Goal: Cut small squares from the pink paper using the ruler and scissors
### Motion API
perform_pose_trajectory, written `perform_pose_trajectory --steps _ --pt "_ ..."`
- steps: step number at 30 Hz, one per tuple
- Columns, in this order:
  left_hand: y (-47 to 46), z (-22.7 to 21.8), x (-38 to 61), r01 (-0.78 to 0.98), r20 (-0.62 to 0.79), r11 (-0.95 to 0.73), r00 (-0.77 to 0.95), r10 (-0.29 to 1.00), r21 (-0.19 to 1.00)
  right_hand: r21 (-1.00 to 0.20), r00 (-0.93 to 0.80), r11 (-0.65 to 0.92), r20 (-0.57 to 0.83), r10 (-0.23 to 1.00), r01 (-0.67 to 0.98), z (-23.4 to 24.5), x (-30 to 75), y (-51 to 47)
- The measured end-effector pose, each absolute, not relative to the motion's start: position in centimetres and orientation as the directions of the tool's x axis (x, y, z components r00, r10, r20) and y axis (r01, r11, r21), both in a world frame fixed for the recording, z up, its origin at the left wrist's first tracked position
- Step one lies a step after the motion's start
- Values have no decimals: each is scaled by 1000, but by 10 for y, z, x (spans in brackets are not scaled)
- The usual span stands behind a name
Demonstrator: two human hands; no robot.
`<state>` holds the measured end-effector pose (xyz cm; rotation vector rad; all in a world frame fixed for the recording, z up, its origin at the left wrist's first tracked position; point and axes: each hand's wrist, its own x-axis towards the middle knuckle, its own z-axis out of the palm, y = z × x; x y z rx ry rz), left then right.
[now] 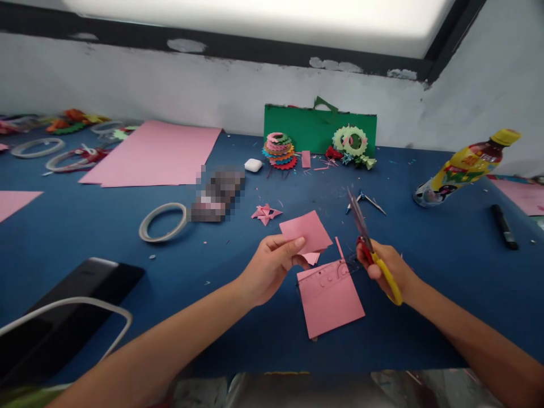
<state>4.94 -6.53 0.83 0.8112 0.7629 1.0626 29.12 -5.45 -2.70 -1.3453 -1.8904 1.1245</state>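
We held a small pink square (306,229) in our left hand (272,263), pinched between the thumb and fingers, up over the blue table (221,340). It might have been more than one sheet thick, but we could not tell. Our right hand (389,269) was wrapped around the scissors (361,224) by their red and yellow handles. The blades pointed away from us and did not touch the paper. We could not tell if they were a little bit apart.

Nearer to us, another pink piece (334,309) lay flat on the table, with a clear ruler (325,277) across its far part. A thin pink strip (340,249) lay just beside the ruler.

So some cutting looked done: the small pieces had straight sides, and the strip looked like a cut-off bit. Farther away lay a pointy pink paper shape (267,213). By the green board (297,124) stood a pile of bright rings (279,150) with zigzag edges, and they looked finished. The big pink sheets (157,156) over on the left seemed whole, so plenty of paper looked uncut. We saw no snips in the square we held. How many cuts were left, we could not tell.
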Motion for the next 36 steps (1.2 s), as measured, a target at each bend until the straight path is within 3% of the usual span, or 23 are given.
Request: perform_pose_trajectory --steps 3,5,8,14,20,30,36 --pt "-69 8 50 -444 -75 163 210 975 881 -535 -343 396 201 917 746 -18 296 -56" --pt "-73 6 50 -401 0 51 125 992 915 -259 -383 469 321 866 844 -16 297 -57" --pt "-79 3 50 -241 139 -136 -2 990 961 -93 -393 468 413 821 879 -16 298 -58" --pt "-86 2 50 -36 234 -238 -93 968 971 40 -416 485 578 702 874 -11 296 -61" --pt "-92 1 48 111 319 -322 38 947 940 117 -428 462 620 658 879 -11 297 -63" --pt "-98 7 50 93 356 -371 146 923 924 158 -427 435 645 634 886 -10 301 -59" --pt "-94 4 51 67 523 -537 155 838 841 193 -436 426 668 603 884 -8 301 -57"
